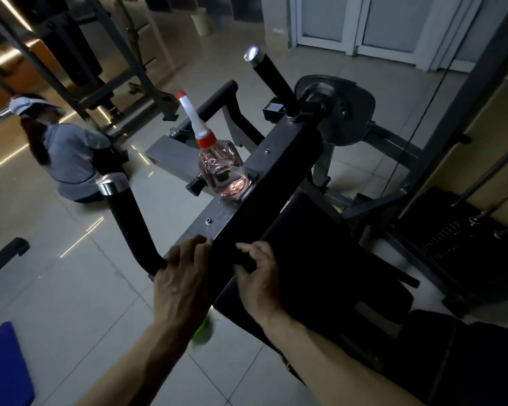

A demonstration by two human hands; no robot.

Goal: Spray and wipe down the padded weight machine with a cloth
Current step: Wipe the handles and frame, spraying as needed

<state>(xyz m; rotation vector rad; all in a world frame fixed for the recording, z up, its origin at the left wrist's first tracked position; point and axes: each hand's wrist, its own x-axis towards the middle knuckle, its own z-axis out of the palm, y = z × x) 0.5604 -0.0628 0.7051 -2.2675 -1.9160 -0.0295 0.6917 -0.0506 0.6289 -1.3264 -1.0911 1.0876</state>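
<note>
Two hands (182, 276) (258, 276) at crossbar (247, 183) edge

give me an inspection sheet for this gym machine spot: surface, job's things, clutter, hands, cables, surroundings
surface: metal crossbar over a black pad; too dim to tell wet from dry
job's things: clear bottle of pinkish liquid with an orange-and-white nozzle stands upright on the crossbar; blurred green thing under the left wrist, possibly the cloth
clutter: nothing seen
grippers: left hand has fingers curled over the crossbar's near end; right hand has fingers curled at the pad's top edge, what it pinches too dark to tell
cables: thin machine cable runs down at the right
surroundings: tiled floor, another person low on it at the left, white doors behind
</note>
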